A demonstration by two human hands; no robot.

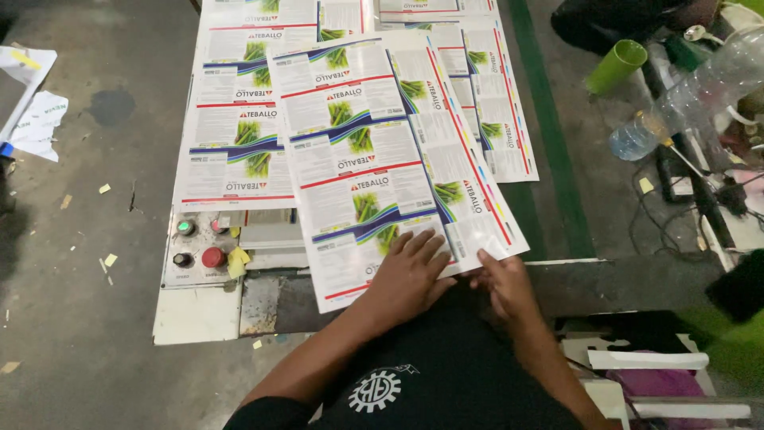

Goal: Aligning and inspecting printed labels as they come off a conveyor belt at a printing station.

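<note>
A large glossy printed sheet with repeated white label panels, green plant pictures and red and blue bands lies slanted on top of other such sheets. My left hand rests flat on the top sheet's near edge, fingers spread. My right hand pinches the sheet's near right corner between thumb and fingers. Both forearms reach in from the bottom of the view over my dark shirt.
A grey control panel with green, red and black buttons sits left of my hands. A green cup and a clear plastic bottle lie at the right among cables. Paper scraps dot the concrete floor at left.
</note>
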